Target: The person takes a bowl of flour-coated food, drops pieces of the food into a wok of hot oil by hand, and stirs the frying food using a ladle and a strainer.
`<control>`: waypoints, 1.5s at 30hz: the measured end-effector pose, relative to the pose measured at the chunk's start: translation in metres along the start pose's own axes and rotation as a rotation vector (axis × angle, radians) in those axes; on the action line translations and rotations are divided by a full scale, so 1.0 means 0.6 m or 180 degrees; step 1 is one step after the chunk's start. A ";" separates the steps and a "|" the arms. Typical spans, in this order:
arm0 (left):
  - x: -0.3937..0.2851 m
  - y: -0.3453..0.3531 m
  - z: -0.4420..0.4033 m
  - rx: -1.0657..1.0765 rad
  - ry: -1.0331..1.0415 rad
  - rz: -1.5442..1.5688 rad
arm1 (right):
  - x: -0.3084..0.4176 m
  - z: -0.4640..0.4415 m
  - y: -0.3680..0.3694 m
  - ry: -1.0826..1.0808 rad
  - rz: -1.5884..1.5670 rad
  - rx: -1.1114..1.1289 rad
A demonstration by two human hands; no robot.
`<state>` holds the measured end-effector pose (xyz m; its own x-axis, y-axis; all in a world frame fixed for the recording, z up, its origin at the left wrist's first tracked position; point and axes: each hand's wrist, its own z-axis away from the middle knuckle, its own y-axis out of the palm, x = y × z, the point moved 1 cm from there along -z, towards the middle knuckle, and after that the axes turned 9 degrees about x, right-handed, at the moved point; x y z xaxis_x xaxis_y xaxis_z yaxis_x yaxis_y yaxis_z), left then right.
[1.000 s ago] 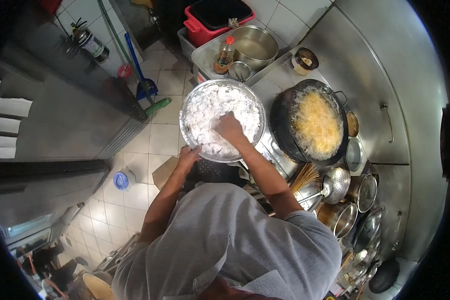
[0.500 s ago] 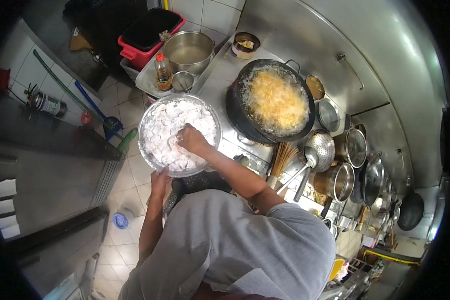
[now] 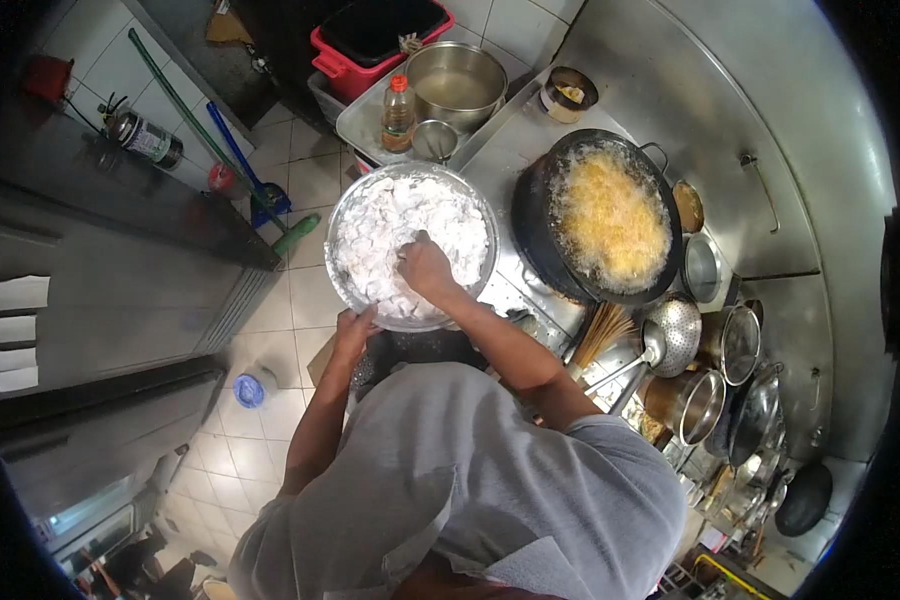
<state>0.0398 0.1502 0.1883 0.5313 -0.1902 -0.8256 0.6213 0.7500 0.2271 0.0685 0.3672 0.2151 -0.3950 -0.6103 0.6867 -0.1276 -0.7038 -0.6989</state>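
Note:
A wide metal bowl point(image 3: 336, 285) is full of white, flour-coated pieces point(image 3: 400, 215), lumpy and powdery. My left hand point(image 3: 354, 332) grips the bowl's near rim from the left side. In the middle of the bowl, my right hand point(image 3: 428, 268) is closed with its fingertips down among the coated pieces. What those fingers hold is hidden. Just right of the bowl stands a black wok point(image 3: 540, 215), where golden food point(image 3: 615, 220) fries in bubbling oil.
Behind the bowl are a bottle with a red cap point(image 3: 398, 118), a small metal cup point(image 3: 435, 142) and a steel pot point(image 3: 457, 88). A bamboo brush point(image 3: 602, 332), a ladle point(image 3: 653, 342) and a perforated skimmer point(image 3: 676, 338) lie right of my arm. A blue-lidded tub point(image 3: 249, 390) is on the floor.
The view has shifted, so the scene sits further right in it. My right hand stays closed in the coated pieces, and my left hand keeps its grip on the rim.

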 end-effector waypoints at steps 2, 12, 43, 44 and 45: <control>0.000 -0.001 -0.002 0.0009 0.0012 0.0009 | 0.024 0.025 -0.054 -0.0307 -0.0118 -0.0046; 0.006 -0.003 -0.001 -0.0112 0.0090 -0.0194 | -0.031 0.090 -0.290 -0.0342 -0.0457 -0.0528; -0.017 0.009 0.009 -0.0328 -0.0103 -0.0262 | -0.489 0.159 -0.734 0.1513 0.1891 -0.1643; -0.010 0.003 0.005 -0.0234 -0.0113 -0.0255 | -0.398 0.175 -0.718 0.1020 0.1808 -0.1781; -0.001 -0.004 0.004 -0.0167 -0.0128 -0.0244 | -0.315 0.182 -0.693 0.0511 0.1697 -0.1893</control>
<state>0.0392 0.1469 0.1892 0.5067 -0.2726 -0.8179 0.6305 0.7642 0.1359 0.2956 0.7353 0.3978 -0.6590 -0.7174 0.2261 -0.3296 0.0052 -0.9441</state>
